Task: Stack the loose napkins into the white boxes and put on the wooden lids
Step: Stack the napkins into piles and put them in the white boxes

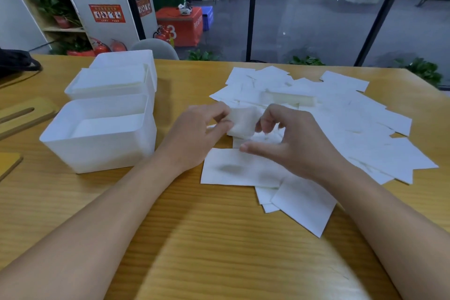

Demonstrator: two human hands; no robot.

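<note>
Tabletop: wood grain under my forearms.
Left hand: pinching the small napkin stack.
Right hand: fingers curled on that stack's other end.
Loose napkins: scattered to my right.
White boxes: three at left, uncovered.
Wooden lids: far left edge.

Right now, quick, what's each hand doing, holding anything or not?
Left hand: pinching a small wad of napkins.
Right hand: fingers curled at the same wad's other edge; grip cannot be told.
</note>
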